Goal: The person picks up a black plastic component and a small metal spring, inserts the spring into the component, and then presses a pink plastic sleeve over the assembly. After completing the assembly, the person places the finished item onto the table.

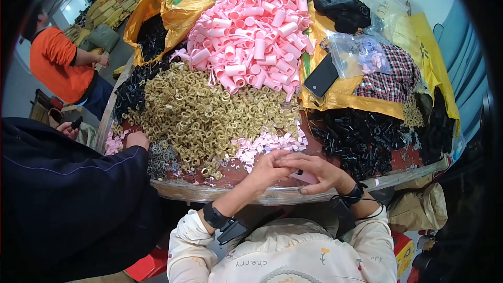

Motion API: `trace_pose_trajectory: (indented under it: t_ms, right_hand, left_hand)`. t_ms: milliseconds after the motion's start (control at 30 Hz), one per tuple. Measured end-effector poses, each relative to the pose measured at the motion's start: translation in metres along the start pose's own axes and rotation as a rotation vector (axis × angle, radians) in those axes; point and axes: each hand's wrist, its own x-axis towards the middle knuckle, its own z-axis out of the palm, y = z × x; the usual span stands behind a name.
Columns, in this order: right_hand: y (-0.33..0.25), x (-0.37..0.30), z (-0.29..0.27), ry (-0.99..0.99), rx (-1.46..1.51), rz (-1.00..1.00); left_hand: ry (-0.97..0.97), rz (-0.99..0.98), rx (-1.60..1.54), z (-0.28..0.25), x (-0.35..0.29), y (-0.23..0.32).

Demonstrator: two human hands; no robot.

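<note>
My left hand [267, 172] and my right hand [319, 170] meet over the near edge of the table. A pink plastic part [306, 177] shows beneath my right fingers, partly covered by them; my right hand is closed around it. My left fingers are pinched together against the right fingertips, and whatever they hold is hidden. Just beyond my hands lie small pale pink pieces [270, 144]. Past those spreads a heap of beige ring-shaped parts [199, 110], with a large pile of pink cylindrical parts [257, 36] behind it.
Black plastic parts [361, 147] lie to the right, below a phone [321, 76] and checked cloth [387, 76]. Small metal parts [161, 158] sit at the left edge. A dark-sleeved person [78, 188] reaches in on my left; another in orange [57, 63] is farther off.
</note>
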Motion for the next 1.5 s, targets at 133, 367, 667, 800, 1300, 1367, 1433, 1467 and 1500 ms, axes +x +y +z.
trace_pose_trajectory:
  t_ms: [133,367,667,800,1300,1367,1433,1467,1500]
  right_hand:
    - [-0.023,-0.019,-0.003,0.051,-0.339,0.063]
    - [-0.050,-0.063,0.004,0.420,-0.599,0.203]
    - [-0.125,-0.253,0.017,0.334,-0.636,1.269]
    - [-0.140,-0.326,0.078,0.269,-0.817,1.530]
    - [-0.008,-0.100,-0.003,0.307,-0.800,0.534]
    - [0.023,-0.072,0.004,0.287,-0.809,0.479]
    - [0.042,-0.063,0.011,0.272,-0.822,0.433]
    - [0.049,-0.056,0.015,0.279,-0.832,0.429]
    - [0.055,-0.050,0.019,0.287,-0.843,0.427]
  left_hand:
    - [-0.105,-0.104,-0.193,0.020,0.015,-0.020]
    - [-0.355,-0.309,-0.452,0.065,0.039,-0.045]
    - [-0.029,0.791,1.510,0.073,0.123,-0.043]
    - [0.037,0.822,1.792,0.066,0.170,-0.057]
    - [0.023,0.764,1.339,0.004,0.141,-0.031]
    - [0.072,0.801,1.152,-0.014,0.123,-0.014]
    - [0.164,-0.029,0.007,-0.028,0.098,0.004]
    - [0.184,-0.023,0.001,-0.047,0.086,0.003]
    - [0.227,-0.009,-0.330,-0.067,0.075,-0.003]
